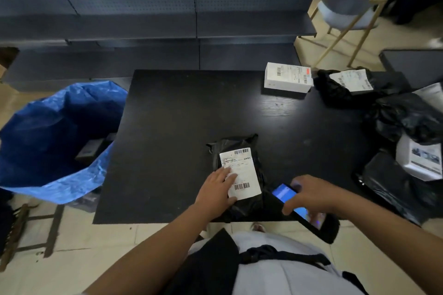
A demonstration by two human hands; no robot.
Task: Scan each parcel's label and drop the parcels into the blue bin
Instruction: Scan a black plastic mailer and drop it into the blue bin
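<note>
While a black poly-bag parcel [236,175] lies flat near the front edge of the black table [182,112], at about 6 o'clock on the tabletop, it is pressed down by the left hand [217,189]. The fingers [226,172] of that hand are spread flat and rest on the parcel's white label [242,170], covering its lower left part; nothing is gripped. Barcodes are seen at the top and bottom of the label, and both are left uncovered.

Just beside the parcel, toward 4 o'clock from it, a dark handheld scanner [304,213] with a lit blue screen is held in the right hand [311,195]. The device is grasped from above, with the fingertips curled over its far end and the thumb at its near side. Its screen is tilted upward; what is displayed cannot be read.

At 9 o'clock, on the floor beside the table, the blue bin [55,141] is seen as an open blue bag, with at least one dark item lying inside.

At 1 o'clock on the table a white box [287,78] with labels is set, and at 2 to 4 o'clock a heap of black bagged parcels [395,115] is piled, some with white labels facing up.
</note>
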